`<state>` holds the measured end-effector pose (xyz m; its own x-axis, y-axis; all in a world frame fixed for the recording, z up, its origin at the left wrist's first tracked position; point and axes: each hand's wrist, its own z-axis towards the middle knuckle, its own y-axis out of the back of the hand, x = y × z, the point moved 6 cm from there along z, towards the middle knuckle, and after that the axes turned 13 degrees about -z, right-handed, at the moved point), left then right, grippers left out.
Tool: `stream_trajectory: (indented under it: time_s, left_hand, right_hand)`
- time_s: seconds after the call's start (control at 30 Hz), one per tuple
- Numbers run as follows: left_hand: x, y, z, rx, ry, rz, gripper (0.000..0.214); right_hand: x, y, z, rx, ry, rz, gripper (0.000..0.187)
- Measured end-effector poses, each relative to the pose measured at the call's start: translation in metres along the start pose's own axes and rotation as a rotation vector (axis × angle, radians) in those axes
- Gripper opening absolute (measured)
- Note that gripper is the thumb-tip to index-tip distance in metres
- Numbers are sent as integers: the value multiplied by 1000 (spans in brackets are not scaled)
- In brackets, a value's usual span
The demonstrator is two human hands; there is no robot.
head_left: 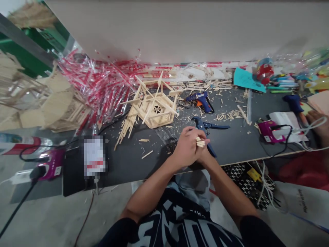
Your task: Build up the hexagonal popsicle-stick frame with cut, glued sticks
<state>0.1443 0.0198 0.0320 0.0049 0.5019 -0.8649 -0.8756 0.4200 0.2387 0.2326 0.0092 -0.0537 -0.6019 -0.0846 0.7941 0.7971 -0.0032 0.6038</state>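
Observation:
My left hand (185, 145) is closed around a small bundle of pale wooden sticks (200, 142), whose cut ends poke out between my hands. Pressed against it, my right hand (205, 154) wraps the same bundle from the other side; its fingers are partly hidden. Just beyond my hands lies a dark blue cutter (216, 126) with its handles spread. A hexagonal stick frame (158, 106) stands on the dark table (231, 145), up and left of my hands. Longer loose sticks (125, 128) lean in a pile at its left side.
A blue glue gun (204, 102) lies behind the cutter, among scattered stick offcuts (231, 115). Red-striped plastic wrappers (102, 82) heap at the back left. Purple power adapters (271, 131) with cables sit at both sides. Another person's hand (317, 120) is at the right edge.

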Motion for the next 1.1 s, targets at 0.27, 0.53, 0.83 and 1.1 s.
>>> stream_trajectory:
  time_s: [0.27,0.53,0.83,1.1]
  left_hand:
    - [-27,15,-18,-21,0,-304,58]
    - [-35,45,-46,-188,21,-284,47]
    - [-46,57,-64,564,-125,909,24]
    - [-59,46,-114,533,-200,1036,24]
  right_hand:
    - [59,35,-31,48,215,-260,18]
    - [72,47,-50,315,0,-695,25]
    - [98,59,-47,492,-36,-1258,22]
    - [91,44,-79,584,25,-1189,16]
